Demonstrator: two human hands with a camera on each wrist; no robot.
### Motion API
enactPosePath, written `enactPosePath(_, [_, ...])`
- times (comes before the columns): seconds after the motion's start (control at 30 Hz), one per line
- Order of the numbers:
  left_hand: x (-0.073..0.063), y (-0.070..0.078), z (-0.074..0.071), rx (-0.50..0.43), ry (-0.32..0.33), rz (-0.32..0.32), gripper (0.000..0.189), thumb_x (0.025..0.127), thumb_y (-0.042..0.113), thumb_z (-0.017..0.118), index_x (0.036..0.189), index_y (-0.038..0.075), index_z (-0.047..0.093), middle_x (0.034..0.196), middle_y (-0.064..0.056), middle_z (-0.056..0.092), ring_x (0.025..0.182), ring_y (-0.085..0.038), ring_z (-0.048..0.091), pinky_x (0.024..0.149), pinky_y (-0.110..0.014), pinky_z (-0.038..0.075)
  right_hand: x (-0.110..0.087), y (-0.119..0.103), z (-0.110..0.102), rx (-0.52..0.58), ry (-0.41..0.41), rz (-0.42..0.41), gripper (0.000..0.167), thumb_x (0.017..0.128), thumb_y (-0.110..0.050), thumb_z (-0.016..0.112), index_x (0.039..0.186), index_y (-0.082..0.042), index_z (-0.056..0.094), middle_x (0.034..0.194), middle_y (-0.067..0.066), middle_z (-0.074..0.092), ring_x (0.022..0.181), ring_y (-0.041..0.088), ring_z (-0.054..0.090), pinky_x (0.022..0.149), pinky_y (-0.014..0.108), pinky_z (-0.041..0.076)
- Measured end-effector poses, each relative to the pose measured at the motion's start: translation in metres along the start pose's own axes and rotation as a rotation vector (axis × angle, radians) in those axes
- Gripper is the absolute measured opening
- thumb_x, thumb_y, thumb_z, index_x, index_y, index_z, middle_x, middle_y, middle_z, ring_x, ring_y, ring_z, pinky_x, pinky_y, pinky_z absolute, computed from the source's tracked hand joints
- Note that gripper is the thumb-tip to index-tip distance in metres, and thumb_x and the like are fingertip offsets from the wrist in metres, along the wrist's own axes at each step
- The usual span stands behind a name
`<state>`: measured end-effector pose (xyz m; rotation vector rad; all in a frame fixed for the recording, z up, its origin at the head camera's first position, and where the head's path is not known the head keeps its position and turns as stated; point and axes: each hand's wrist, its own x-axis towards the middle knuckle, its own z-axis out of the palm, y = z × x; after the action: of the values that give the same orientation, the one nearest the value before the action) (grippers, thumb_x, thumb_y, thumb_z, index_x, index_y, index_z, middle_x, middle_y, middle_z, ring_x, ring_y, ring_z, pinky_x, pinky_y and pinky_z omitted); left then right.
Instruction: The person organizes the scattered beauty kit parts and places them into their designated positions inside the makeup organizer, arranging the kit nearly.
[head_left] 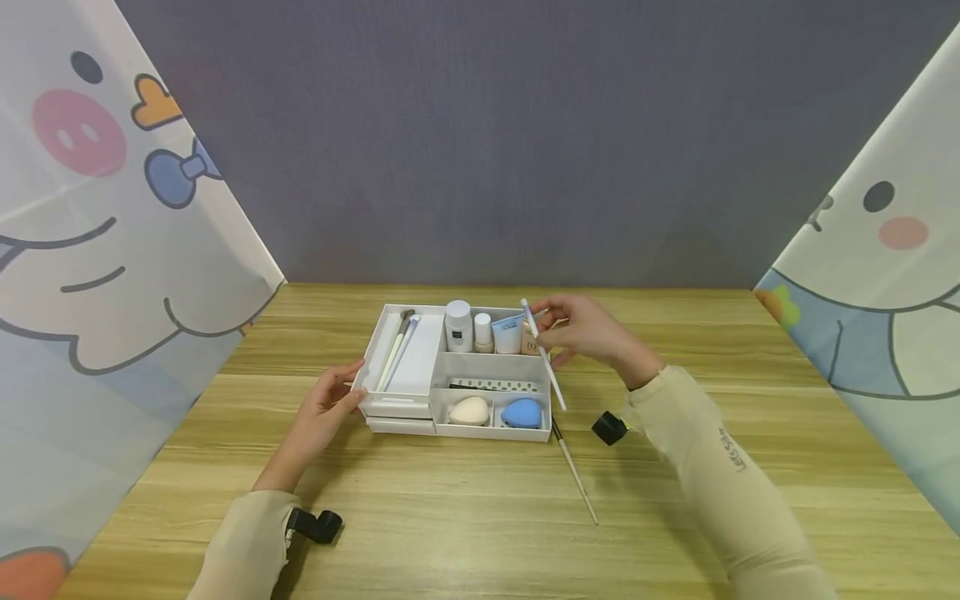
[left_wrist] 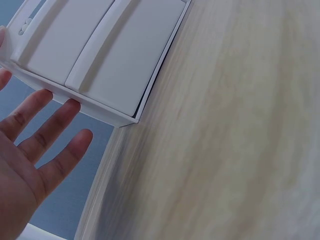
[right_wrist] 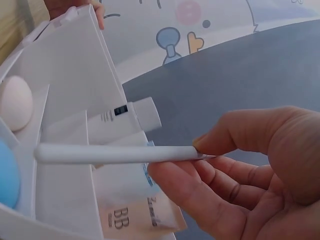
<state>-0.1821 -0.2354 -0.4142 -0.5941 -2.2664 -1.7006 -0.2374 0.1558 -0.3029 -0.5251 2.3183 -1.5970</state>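
Observation:
My right hand pinches a slim white makeup brush between thumb and index finger. Its long handle slants over the right side of a white organizer box. In the right wrist view the handle crosses in front of the tubes. My left hand touches the box's left side. The left wrist view shows its fingers nearly straight and spread, fingertips at the wall by the two drawers. Two makeup brushes lie in the box's left top tray.
In the back compartment stand a white bottle, a smaller bottle, a blue-and-white tube and a BB tube. A cream sponge and a blue sponge occupy the front. Another thin brush lies on the wooden table.

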Motion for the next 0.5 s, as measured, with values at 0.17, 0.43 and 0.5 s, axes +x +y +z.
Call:
enactPosePath(0.17, [0.001,0.0,0.0,0.001,0.0,0.002,0.035,0.096,-0.012,0.053,0.131,-0.012,0.046,0.107,0.015,0.062,0.087,-0.002,0.061,0.067,-0.021,0.053,0.006,-0.003,0.008,0.01,-0.009,-0.018,0.048,0.084,0.008,0.062,0.13,0.012,0.05,0.095,0.015,0.056,0.071,0.019,0.06,0.061,0.042,0.06])
enactPosePath(0.43, [0.0,0.002,0.0,0.015,-0.001,-0.005,0.035,0.096,-0.012,0.053,0.131,-0.013,0.046,0.109,0.017,0.061,0.088,-0.002,0.061,0.067,-0.022,0.053,0.015,-0.007,0.019,0.031,-0.006,-0.022,0.049,0.085,0.008,0.063,0.133,0.01,0.049,0.098,0.016,0.056,0.073,0.02,0.062,0.061,0.039,0.06])
enactPosePath(0.5, [0.0,0.002,0.0,0.018,-0.001,-0.005,0.035,0.096,-0.012,0.053,0.131,-0.012,0.046,0.11,0.018,0.061,0.088,-0.002,0.061,0.067,-0.022,0.053,0.017,-0.008,0.022,0.045,-0.004,-0.022,0.049,0.086,0.008,0.063,0.133,0.01,0.049,0.097,0.015,0.056,0.073,0.02,0.062,0.062,0.04,0.06])
